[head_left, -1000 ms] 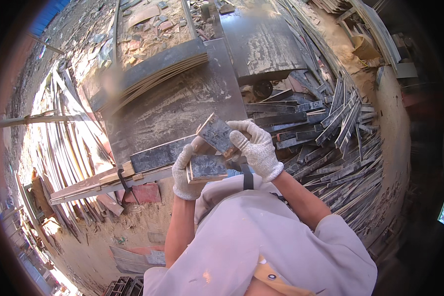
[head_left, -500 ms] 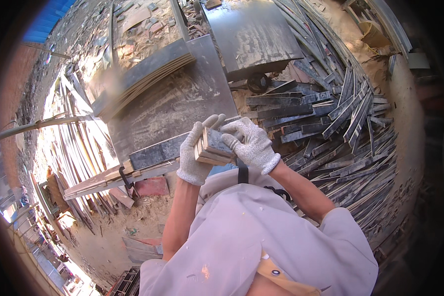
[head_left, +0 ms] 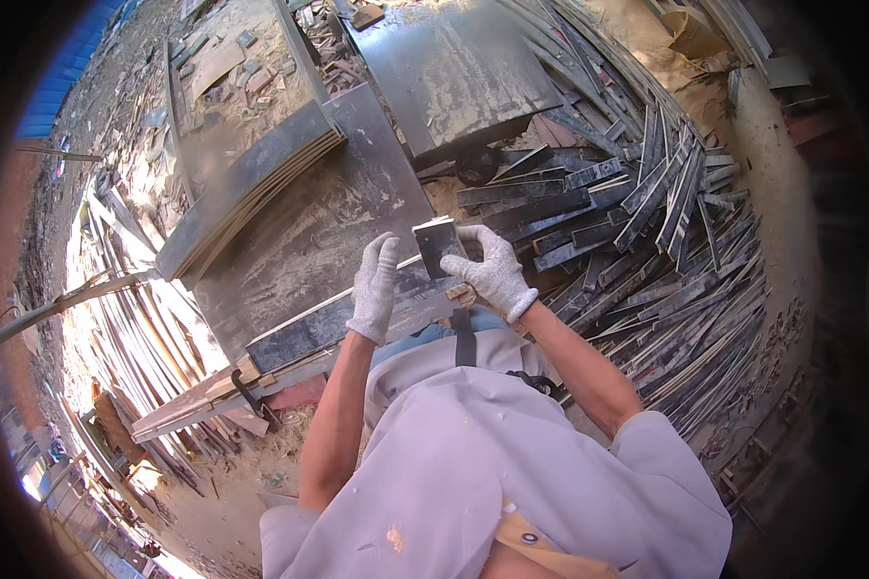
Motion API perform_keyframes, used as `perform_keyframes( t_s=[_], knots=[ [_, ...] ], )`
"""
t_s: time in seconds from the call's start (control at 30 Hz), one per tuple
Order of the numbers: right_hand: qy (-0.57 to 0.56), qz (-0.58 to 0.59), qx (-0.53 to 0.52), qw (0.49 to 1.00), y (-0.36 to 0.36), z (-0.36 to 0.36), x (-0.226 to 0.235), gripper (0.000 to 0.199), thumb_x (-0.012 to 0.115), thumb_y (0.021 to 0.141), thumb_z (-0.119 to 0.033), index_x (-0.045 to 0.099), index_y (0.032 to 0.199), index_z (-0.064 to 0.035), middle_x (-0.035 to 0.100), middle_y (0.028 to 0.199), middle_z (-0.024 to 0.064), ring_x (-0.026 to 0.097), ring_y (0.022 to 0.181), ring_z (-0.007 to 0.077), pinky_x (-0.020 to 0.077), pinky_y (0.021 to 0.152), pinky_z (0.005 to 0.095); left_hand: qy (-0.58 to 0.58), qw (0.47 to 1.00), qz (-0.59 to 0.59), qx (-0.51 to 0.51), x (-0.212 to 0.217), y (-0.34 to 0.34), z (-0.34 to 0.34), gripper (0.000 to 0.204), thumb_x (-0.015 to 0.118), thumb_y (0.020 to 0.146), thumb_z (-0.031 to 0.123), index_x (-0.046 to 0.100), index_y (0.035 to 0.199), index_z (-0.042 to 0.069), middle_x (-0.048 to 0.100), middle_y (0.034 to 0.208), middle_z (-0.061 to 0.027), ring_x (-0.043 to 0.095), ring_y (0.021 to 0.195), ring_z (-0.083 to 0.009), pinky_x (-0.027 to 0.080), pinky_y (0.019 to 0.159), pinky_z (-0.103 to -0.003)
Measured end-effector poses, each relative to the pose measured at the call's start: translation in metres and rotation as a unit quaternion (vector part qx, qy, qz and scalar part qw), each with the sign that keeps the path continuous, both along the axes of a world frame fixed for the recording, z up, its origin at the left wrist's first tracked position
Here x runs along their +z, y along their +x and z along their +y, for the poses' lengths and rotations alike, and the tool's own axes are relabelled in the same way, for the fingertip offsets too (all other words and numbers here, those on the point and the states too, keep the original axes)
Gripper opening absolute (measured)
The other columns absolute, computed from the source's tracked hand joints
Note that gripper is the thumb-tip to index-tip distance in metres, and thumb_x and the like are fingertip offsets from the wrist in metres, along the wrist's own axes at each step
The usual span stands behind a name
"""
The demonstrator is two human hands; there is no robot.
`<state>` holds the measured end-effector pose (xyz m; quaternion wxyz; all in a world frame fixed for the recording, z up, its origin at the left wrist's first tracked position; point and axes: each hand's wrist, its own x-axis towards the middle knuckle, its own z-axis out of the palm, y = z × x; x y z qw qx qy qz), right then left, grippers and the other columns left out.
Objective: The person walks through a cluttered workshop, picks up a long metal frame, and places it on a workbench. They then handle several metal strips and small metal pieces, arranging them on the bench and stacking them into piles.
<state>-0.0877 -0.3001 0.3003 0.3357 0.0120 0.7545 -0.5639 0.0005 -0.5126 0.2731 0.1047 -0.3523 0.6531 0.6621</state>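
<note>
In my gloved right hand (head_left: 497, 275) is a small stack of dark-faced plywood pieces (head_left: 435, 247), tilted up so that a flat dark face shows. The thumb presses on that face and the fingers go behind it. My left hand (head_left: 375, 287), also in a pale knit glove, is raised just left of the pieces and apart from them. Its fingers point up and nothing is in it. Below both hands runs a long dark board (head_left: 309, 328) along the near edge of a large dark plywood sheet (head_left: 304, 227).
A stack of dark plywood boards (head_left: 251, 188) lies on the sheet's far left. Heaped dark wood strips (head_left: 637, 207) fill the right side. Pale strips (head_left: 140, 299) lie at the left. A black clamp (head_left: 246, 394) sits at the board's left end. Another dark panel (head_left: 454, 77) lies beyond.
My left hand has come off the plywood pieces and moved a little left. My right hand keeps them and has turned them from edge-on to face-up. The whole view has shifted slightly.
</note>
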Motion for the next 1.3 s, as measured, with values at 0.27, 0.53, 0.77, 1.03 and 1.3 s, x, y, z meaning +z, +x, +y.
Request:
perform_keyframes(
  t_s=[0.27, 0.53, 0.77, 1.03, 1.3],
  knots=[
    [-0.074, -0.207, -0.146, 0.965, -0.034, 0.063, -0.083, 0.038, 0.082, 0.091, -0.018, 0.069, 0.125, -0.0041, 0.074, 0.11, 0.003, 0.07, 0.098, 0.0134, 0.0602, 0.075, 0.0306, -0.313, 0.824, -0.169, -0.441, -0.037, 0.067, -0.094, 0.077, 0.076, 0.087, 0.053, 0.058, 0.145, 0.006, 0.057, 0.137, -0.0191, 0.052, 0.13, -0.0394, 0.04, 0.113, -0.054],
    [-0.151, -0.272, -0.14, 0.94, -0.03, 0.079, -0.114, 0.034, 0.076, 0.096, -0.014, 0.066, 0.127, -0.0033, 0.071, 0.113, 0.0043, 0.07, 0.102, 0.0163, 0.0622, 0.084, 0.0361, -0.271, 0.819, -0.192, -0.468, -0.027, 0.034, -0.108, 0.069, 0.093, 0.064, 0.035, 0.068, 0.122, 0.007, 0.061, 0.123, -0.0201, 0.056, 0.121, -0.0391, 0.048, 0.107, -0.046],
    [-0.118, -0.261, -0.134, 0.949, -0.027, 0.079, -0.119, 0.033, 0.074, 0.098, -0.016, 0.065, 0.127, -0.004, 0.068, 0.113, 0.0036, 0.069, 0.103, 0.0164, 0.0634, 0.085, 0.0388, -0.237, 0.855, -0.145, -0.439, -0.037, -0.002, -0.155, 0.067, 0.097, 0.061, 0.031, 0.063, 0.112, 0.003, 0.071, 0.109, -0.0227, 0.068, 0.106, -0.0399, 0.053, 0.092, -0.047],
    [-0.052, -0.245, 0.013, 0.968, -0.019, 0.038, -0.125, 0.046, 0.082, 0.093, -0.016, 0.066, 0.132, 0.0027, 0.073, 0.119, 0.0091, 0.07, 0.106, 0.0156, 0.0596, 0.09, 0.0314, -0.39, 0.823, -0.173, -0.375, -0.028, -0.061, -0.235, 0.062, 0.09, 0.069, 0.028, 0.064, 0.119, 0.004, 0.07, 0.115, -0.0205, 0.066, 0.11, -0.0398, 0.053, 0.095, -0.046],
    [0.071, -0.165, 0.107, 0.978, -0.002, 0.025, -0.124, 0.056, 0.087, 0.086, -0.025, 0.069, 0.133, -0.001, 0.075, 0.124, 0.0124, 0.07, 0.113, 0.0195, 0.053, 0.101, 0.0354, -0.256, 0.94, 0.004, -0.225, -0.047, -0.005, -0.043, 0.055, 0.081, 0.091, 0.029, 0.063, 0.14, 0.013, 0.065, 0.117, -0.0151, 0.067, 0.101, -0.0341, 0.055, 0.089, -0.047]
  ],
)
